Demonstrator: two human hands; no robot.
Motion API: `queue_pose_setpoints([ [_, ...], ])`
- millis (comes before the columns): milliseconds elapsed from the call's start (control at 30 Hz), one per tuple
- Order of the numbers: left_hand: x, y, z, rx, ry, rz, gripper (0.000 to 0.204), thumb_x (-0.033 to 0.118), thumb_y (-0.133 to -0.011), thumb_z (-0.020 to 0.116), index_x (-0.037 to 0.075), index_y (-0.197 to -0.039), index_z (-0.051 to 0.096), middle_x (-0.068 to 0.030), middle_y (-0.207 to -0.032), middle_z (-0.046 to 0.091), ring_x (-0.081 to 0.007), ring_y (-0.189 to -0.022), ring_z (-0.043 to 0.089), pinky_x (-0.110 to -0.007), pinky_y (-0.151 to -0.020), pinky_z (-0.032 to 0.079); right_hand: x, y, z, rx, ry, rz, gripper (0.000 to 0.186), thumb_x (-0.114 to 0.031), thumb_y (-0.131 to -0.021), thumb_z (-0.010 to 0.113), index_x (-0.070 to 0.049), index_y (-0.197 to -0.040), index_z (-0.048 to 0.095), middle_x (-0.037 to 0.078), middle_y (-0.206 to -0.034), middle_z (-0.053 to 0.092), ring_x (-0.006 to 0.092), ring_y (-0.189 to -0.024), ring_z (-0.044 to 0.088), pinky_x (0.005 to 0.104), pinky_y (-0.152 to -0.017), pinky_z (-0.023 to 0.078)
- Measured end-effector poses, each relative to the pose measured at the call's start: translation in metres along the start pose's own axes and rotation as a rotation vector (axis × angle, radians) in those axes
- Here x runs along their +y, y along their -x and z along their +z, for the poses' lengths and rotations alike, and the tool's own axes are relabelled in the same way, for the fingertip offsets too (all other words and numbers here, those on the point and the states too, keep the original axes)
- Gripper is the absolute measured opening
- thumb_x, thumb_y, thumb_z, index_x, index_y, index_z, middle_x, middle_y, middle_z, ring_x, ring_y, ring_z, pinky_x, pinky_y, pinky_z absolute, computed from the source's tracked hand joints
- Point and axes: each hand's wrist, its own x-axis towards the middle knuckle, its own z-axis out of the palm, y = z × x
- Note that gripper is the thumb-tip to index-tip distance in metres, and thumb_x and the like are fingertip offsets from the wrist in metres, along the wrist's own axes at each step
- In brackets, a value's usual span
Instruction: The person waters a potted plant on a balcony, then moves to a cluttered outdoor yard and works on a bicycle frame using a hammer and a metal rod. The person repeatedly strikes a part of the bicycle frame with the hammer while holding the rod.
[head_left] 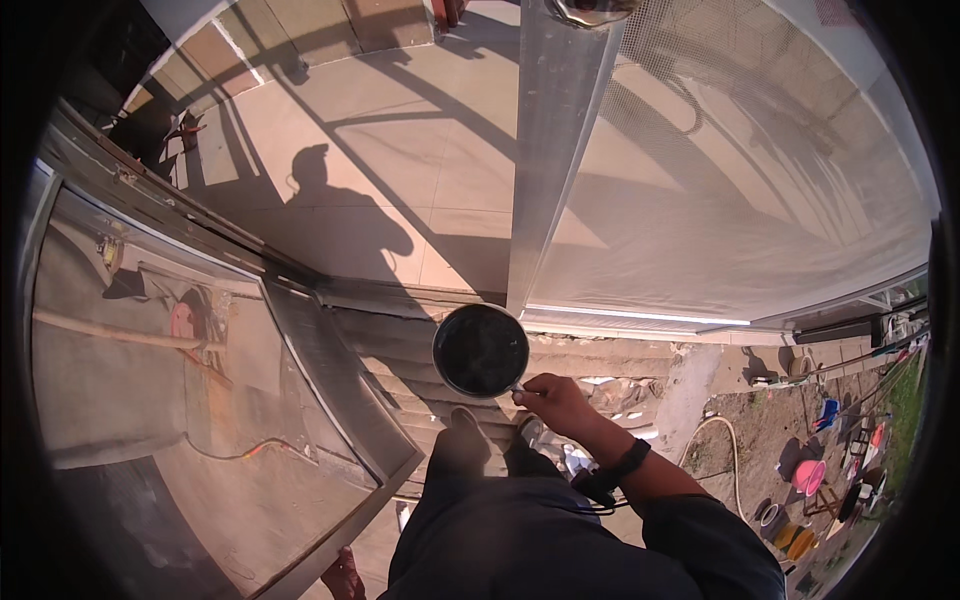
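My right hand [560, 405] is closed round the short handle of a dark round pan [481, 350]. The pan is held out in front of me, above the steps, with its inside facing up. The inside looks black, and I cannot make out any contents. Low in the picture, my left hand [343, 577] is beside the edge of the glazed door [390, 470], which stands at an angle on my left. The picture's lower edge cuts off part of this hand. Whether its fingers grip the door frame does not show.
Steps [590, 365] lie under the pan, with my shoes [470, 430] on them. Beyond a sill stretches a tiled floor [440, 170] crossed by shadows. A metal post [562, 150] borders a mesh screen [740, 180] on the right. Outside are a hose [735, 450] and a pink basin [808, 477].
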Motion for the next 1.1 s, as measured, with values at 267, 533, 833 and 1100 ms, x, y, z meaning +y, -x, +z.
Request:
queue_pose_setpoints([
  [267, 0.036, -0.041, 0.007, 0.200, -0.061, -0.911, 0.052, 0.044, -0.093, 0.063, 0.007, -0.129, 0.054, -0.0167, -0.106, 0.065, -0.0284, -0.089, 0.065, -0.045, -0.082, 0.053, -0.066, -0.129, 0.056, -0.054, 0.047, 0.087, 0.035, -0.034, -0.092, 0.066, 0.000, -0.095, 0.073, 0.021, -0.093, 0.071, 0.0364, -0.086, 0.067, 0.0430, -0.078, 0.051],
  [533, 0.132, -0.242, 0.097, -0.265, 0.015, -0.811, 0.039, 0.033, -0.100, 0.050, 0.000, -0.122, 0.050, -0.0156, -0.099, 0.064, -0.0251, -0.074, 0.066, -0.036, -0.060, 0.054, -0.123, -0.272, 0.088, 0.185, 0.088, 0.189, 0.030, -0.031, -0.094, 0.068, -0.001, -0.092, 0.073, 0.000, -0.070, 0.062, 0.0068, -0.068, 0.050, 0.0270, -0.062, 0.041],
  [833, 0.325, -0.418, 0.149, -0.503, 0.033, -0.521, 0.038, 0.025, -0.101, 0.053, -0.002, -0.127, 0.050, -0.0166, -0.105, 0.065, -0.0244, -0.084, 0.069, -0.034, -0.067, 0.055, -0.270, -0.403, 0.039, 0.428, -0.123, 0.218, 0.022, -0.025, -0.093, 0.071, -0.003, -0.090, 0.072, -0.007, -0.060, 0.049, 0.0041, -0.056, 0.040, 0.0250, -0.050, 0.030],
  [1100, 0.454, -0.510, 0.228, -0.589, -0.076, -0.449, 0.034, 0.021, -0.100, 0.053, -0.004, -0.124, 0.050, -0.0162, -0.105, 0.064, -0.0257, -0.086, 0.069, -0.035, -0.068, 0.057, -0.299, -0.532, -0.038, 0.511, -0.529, 0.068, 0.016, -0.019, -0.093, 0.075, -0.003, -0.091, 0.072, -0.005, -0.064, 0.056, 0.0028, -0.058, 0.044, 0.0212, -0.051, 0.033],
])
